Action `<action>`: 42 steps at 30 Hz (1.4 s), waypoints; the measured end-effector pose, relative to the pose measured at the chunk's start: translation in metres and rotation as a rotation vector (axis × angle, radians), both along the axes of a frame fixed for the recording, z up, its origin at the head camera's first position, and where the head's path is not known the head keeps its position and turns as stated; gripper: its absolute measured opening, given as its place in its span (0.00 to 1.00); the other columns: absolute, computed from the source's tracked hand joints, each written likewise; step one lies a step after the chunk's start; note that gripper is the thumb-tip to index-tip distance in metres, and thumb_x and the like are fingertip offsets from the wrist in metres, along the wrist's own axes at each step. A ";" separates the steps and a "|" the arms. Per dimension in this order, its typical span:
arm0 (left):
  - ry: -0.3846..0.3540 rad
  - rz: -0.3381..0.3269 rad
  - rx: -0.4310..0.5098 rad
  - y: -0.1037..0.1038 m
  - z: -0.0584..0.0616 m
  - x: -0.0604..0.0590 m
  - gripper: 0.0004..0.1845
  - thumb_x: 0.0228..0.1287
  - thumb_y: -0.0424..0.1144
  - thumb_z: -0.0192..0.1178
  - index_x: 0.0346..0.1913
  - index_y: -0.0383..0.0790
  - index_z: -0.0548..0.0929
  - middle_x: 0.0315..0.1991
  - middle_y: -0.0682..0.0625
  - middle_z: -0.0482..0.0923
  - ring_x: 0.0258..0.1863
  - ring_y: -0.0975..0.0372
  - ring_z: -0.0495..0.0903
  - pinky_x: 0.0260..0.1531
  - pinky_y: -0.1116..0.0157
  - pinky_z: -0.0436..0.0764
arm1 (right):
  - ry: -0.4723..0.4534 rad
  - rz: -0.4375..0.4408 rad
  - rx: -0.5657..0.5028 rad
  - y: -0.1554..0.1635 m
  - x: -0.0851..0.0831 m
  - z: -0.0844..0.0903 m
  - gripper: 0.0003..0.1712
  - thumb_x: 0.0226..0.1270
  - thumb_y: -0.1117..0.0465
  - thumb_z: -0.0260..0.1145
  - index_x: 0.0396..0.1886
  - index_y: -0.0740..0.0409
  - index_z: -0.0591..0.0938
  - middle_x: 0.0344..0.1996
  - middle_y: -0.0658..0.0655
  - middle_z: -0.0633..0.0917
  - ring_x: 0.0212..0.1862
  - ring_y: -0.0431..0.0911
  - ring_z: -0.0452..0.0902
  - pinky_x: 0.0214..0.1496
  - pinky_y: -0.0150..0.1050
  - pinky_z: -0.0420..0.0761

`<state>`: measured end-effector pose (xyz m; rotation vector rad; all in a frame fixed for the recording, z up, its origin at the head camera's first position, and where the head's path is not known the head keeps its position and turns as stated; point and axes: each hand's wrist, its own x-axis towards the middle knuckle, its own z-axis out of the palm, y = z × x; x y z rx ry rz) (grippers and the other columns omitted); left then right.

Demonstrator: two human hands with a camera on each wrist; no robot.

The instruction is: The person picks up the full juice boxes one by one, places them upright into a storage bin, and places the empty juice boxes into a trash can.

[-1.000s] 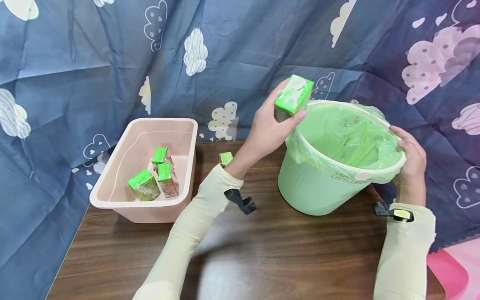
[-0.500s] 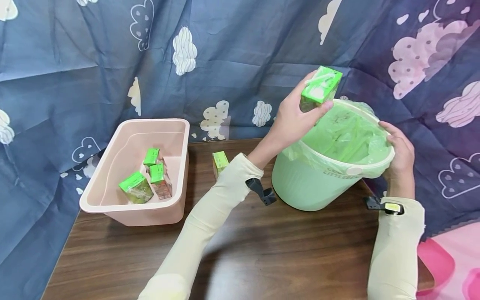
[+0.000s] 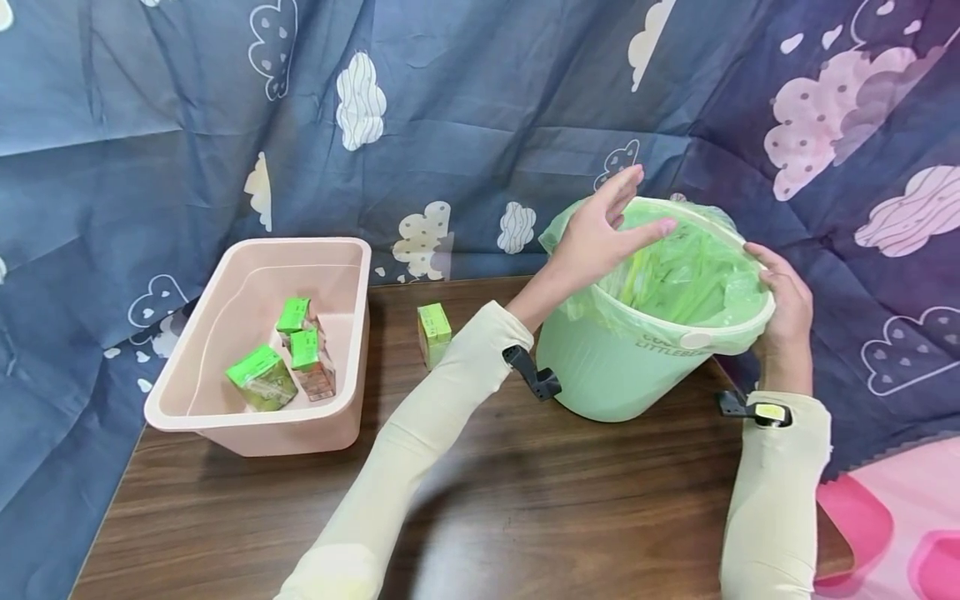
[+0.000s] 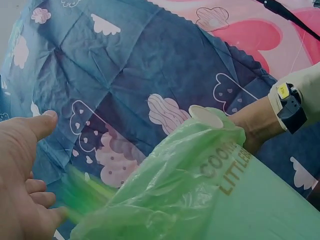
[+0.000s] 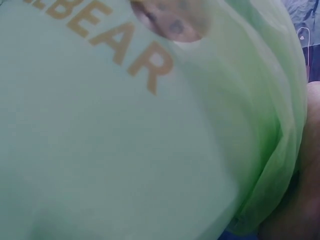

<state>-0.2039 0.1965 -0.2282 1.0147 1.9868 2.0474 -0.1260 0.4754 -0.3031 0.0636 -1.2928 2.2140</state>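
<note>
A light green trash can (image 3: 600,375) lined with a thin green plastic bag (image 3: 697,275) stands tilted on the table. My left hand (image 3: 600,233) is over its left rim, fingers spread and holding nothing. In the left wrist view a blurred green shape (image 4: 87,192) is between the left hand (image 4: 25,175) and the bag, in motion. My right hand (image 3: 787,308) grips the can's right rim, with fingers over the edge. The right wrist view is mostly filled by the can's wall (image 5: 110,150), and little of that hand shows there.
To the left, a pink plastic tub (image 3: 258,425) holds several green-topped drink cartons (image 3: 262,379). A yellow-green carton (image 3: 433,333) stands on the brown wooden table (image 3: 555,500) beside the left forearm. Behind hangs a blue cloud-print curtain (image 3: 450,108).
The left hand moved right to above the trash can and let go of the green-topped carton it held. The right hand stays on the rim. The head view has shifted slightly.
</note>
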 end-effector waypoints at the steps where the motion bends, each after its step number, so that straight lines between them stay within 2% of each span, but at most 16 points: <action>1: -0.012 -0.024 0.026 -0.001 -0.002 -0.001 0.43 0.63 0.42 0.72 0.78 0.48 0.62 0.75 0.61 0.64 0.67 0.81 0.63 0.61 0.82 0.63 | 0.000 -0.002 0.006 -0.001 -0.001 -0.001 0.23 0.71 0.74 0.46 0.58 0.77 0.80 0.50 0.65 0.85 0.43 0.51 0.83 0.42 0.35 0.85; 5: -0.040 -0.055 0.089 -0.007 -0.005 -0.003 0.43 0.63 0.39 0.71 0.79 0.47 0.61 0.76 0.60 0.62 0.68 0.83 0.60 0.64 0.80 0.62 | 0.001 -0.002 0.018 -0.002 -0.004 -0.002 0.23 0.71 0.74 0.45 0.58 0.77 0.79 0.50 0.65 0.85 0.43 0.50 0.83 0.42 0.35 0.85; 13: -0.017 -0.028 0.165 -0.036 -0.014 -0.007 0.42 0.64 0.37 0.70 0.78 0.44 0.62 0.75 0.58 0.64 0.68 0.80 0.62 0.65 0.76 0.64 | -0.023 -0.028 -0.006 0.001 -0.005 -0.004 0.23 0.71 0.73 0.46 0.57 0.76 0.81 0.51 0.64 0.85 0.44 0.50 0.83 0.43 0.34 0.84; 17: -0.006 -0.011 0.197 -0.058 -0.026 -0.006 0.41 0.64 0.36 0.70 0.78 0.43 0.63 0.75 0.56 0.65 0.69 0.78 0.63 0.66 0.75 0.64 | -0.031 -0.042 -0.010 0.001 -0.006 -0.003 0.23 0.70 0.73 0.47 0.57 0.76 0.81 0.51 0.64 0.85 0.45 0.50 0.83 0.44 0.34 0.84; 19: -0.005 0.005 0.212 -0.070 -0.037 -0.005 0.41 0.65 0.35 0.70 0.78 0.42 0.63 0.74 0.56 0.66 0.69 0.77 0.64 0.67 0.73 0.64 | -0.036 -0.058 -0.001 0.000 -0.007 -0.003 0.23 0.70 0.72 0.47 0.57 0.76 0.81 0.51 0.64 0.85 0.45 0.50 0.83 0.44 0.34 0.84; 22: -0.010 0.040 0.245 -0.091 -0.058 -0.005 0.40 0.65 0.31 0.68 0.77 0.38 0.63 0.75 0.51 0.66 0.70 0.72 0.65 0.69 0.70 0.64 | -0.045 -0.069 0.012 -0.002 -0.007 -0.003 0.23 0.70 0.72 0.48 0.57 0.75 0.81 0.51 0.63 0.85 0.45 0.50 0.83 0.43 0.34 0.85; 26: -0.039 0.111 0.254 -0.115 -0.086 -0.007 0.39 0.66 0.29 0.67 0.77 0.36 0.63 0.75 0.46 0.66 0.72 0.66 0.65 0.69 0.70 0.64 | -0.042 -0.056 -0.005 -0.001 -0.007 -0.002 0.23 0.70 0.73 0.48 0.57 0.76 0.81 0.51 0.64 0.85 0.44 0.50 0.83 0.42 0.35 0.85; 30: -0.057 0.184 0.226 -0.134 -0.111 -0.007 0.39 0.66 0.31 0.67 0.77 0.37 0.63 0.74 0.46 0.66 0.73 0.64 0.64 0.70 0.70 0.62 | -0.032 -0.043 -0.044 -0.003 -0.009 -0.002 0.22 0.69 0.74 0.48 0.56 0.77 0.81 0.49 0.65 0.86 0.42 0.51 0.84 0.40 0.36 0.85; 37: -0.074 0.352 0.185 -0.154 -0.150 -0.010 0.39 0.65 0.34 0.69 0.76 0.34 0.63 0.74 0.41 0.65 0.75 0.60 0.62 0.72 0.69 0.59 | -0.009 -0.027 -0.080 -0.002 -0.006 -0.004 0.21 0.67 0.76 0.50 0.56 0.79 0.80 0.48 0.67 0.85 0.41 0.53 0.84 0.39 0.38 0.85; 42: -0.115 0.501 0.069 -0.167 -0.179 -0.017 0.43 0.64 0.39 0.71 0.78 0.38 0.61 0.76 0.43 0.63 0.76 0.58 0.60 0.73 0.65 0.58 | 0.019 -0.011 -0.094 -0.004 -0.009 -0.005 0.21 0.65 0.77 0.50 0.56 0.81 0.79 0.47 0.69 0.85 0.40 0.54 0.84 0.38 0.39 0.86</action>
